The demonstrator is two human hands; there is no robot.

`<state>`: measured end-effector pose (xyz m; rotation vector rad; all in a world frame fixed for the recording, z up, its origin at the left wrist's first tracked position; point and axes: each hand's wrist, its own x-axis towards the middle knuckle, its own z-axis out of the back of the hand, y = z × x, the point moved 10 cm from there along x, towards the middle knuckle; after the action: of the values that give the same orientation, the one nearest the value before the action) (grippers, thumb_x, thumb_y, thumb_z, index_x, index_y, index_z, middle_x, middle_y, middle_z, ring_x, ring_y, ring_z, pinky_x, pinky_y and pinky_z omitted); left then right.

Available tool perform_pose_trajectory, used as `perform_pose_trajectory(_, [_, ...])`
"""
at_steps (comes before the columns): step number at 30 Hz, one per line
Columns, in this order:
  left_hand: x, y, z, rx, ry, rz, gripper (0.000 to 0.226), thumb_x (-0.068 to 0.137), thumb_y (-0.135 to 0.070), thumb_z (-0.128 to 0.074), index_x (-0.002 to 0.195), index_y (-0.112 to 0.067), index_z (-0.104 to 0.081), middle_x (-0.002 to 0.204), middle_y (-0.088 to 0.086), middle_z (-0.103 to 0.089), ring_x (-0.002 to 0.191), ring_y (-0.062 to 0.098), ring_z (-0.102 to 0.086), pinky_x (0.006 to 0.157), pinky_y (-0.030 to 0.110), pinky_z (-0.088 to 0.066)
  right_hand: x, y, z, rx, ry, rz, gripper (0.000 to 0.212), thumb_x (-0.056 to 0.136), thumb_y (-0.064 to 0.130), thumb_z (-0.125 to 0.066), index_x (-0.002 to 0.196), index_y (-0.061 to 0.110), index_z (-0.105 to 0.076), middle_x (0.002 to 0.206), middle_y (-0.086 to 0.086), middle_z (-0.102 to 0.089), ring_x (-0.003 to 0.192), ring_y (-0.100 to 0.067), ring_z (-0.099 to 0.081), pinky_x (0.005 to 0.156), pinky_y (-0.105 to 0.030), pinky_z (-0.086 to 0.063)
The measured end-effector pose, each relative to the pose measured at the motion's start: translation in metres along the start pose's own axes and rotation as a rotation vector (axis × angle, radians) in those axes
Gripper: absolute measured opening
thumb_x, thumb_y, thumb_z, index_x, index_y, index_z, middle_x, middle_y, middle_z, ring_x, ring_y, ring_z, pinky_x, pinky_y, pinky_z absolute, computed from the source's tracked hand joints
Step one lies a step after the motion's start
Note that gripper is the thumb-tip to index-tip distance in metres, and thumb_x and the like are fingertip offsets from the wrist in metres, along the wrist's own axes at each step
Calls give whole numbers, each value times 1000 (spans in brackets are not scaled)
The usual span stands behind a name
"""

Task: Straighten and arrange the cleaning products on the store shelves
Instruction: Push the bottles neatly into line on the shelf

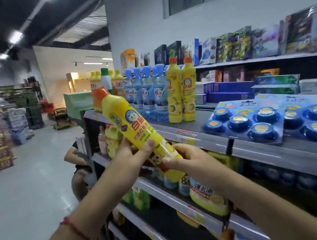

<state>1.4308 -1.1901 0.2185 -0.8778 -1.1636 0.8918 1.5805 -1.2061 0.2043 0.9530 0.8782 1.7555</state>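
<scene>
Currently both hands hold 1 yellow detergent bottle (135, 131) in front of the top shelf (176, 126), seemingly to read its label. The left hand (133, 155) wraps its middle; the right hand (184, 156) grips its base. Its long axis tilts, orange cap up-left, base down-right.

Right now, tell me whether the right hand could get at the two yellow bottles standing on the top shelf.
Probably not yet: the right hand grips the held bottle. The path to the pair looks free.
</scene>
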Motion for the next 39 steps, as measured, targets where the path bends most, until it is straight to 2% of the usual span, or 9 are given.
perform_pose_trajectory(3, [37, -11, 3, 45, 41, -50, 50, 81, -59, -61, 121, -31, -55, 110, -8, -74, 101, 9, -73, 91, 28, -58, 29, 7, 19, 20, -65, 55, 53, 75, 57, -77, 116, 25, -66, 107, 0, -75, 101, -21, -72, 91, -47, -58])
perform_pose_trajectory(6, [64, -22, 6, 72, 13, -176, 43, 81, -54, -64, 116, -28, -60, 104, -10, -76, 98, 11, -74, 76, 29, -62, 53, 16, 44, 11, -142, 121, 41, 77, 41, -83, 113, 30, -65, 105, 5, -76, 97, -11, -72, 84, -30, -58])
perform_pose_trajectory(13, [118, -32, -7, 85, -116, -344, 22, 89, -46, -65, 107, -36, -58, 98, -16, -75, 90, 6, -73, 84, 41, -61, 95, 39, 101, -240, -329, 258, 40, 78, 32, -86, 108, 40, -61, 105, 12, -73, 96, -6, -68, 89, -32, -57])
perform_pose_trajectory(16, [148, -37, -23, 49, -105, -427, 30, 99, -22, -64, 128, -27, -56, 108, -11, -75, 99, 3, -71, 89, 38, -60, 111, 37, 117, -354, -431, 278, 32, 82, 35, -82, 106, 42, -62, 97, 16, -71, 91, -2, -66, 83, -30, -56])
perform_pose_trajectory(20, [179, -30, -52, 89, -66, -496, 57, 101, -10, -62, 151, -22, -39, 118, -13, -69, 104, -1, -68, 84, 23, -59, 136, 7, 133, -437, -517, 138, 39, 84, 38, -80, 116, 29, -60, 100, 13, -71, 91, -4, -67, 82, -33, -57])
perform_pose_trajectory(24, [213, -9, -77, 206, 10, -502, 62, 96, -19, -66, 151, -26, -39, 126, -5, -61, 114, 17, -65, 96, 45, -57, 145, -25, 146, -441, -556, -19, 37, 82, 33, -82, 112, 29, -61, 97, 13, -71, 90, -4, -66, 78, -28, -57])
perform_pose_trajectory(29, [226, -6, -95, 351, 97, -530, 83, 99, -27, -65, 164, -30, -12, 142, -2, -54, 127, 18, -56, 108, 41, -48, 149, -39, 148, -410, -565, -150, 13, 87, 30, -75, 98, 32, -68, 92, 13, -72, 86, -5, -65, 74, -25, -55])
perform_pose_trajectory(35, [236, -5, -97, 388, 106, -536, 83, 95, -39, -69, 162, -24, -21, 142, 3, -50, 128, 25, -54, 108, 46, -47, 153, -37, 148, -564, -659, -342, 19, 89, 23, -59, 106, 20, -69, 102, -5, -73, 94, -26, -66, 85, -43, -57])
perform_pose_trajectory(39, [233, -7, -98, 443, 149, -597, 73, 98, -42, -62, 160, -18, -30, 141, 7, -52, 125, 30, -57, 103, 47, -51, 153, -39, 144, -550, -740, -414, 18, 94, 27, -57, 108, 21, -66, 102, -2, -71, 93, -26, -65, 80, -39, -56])
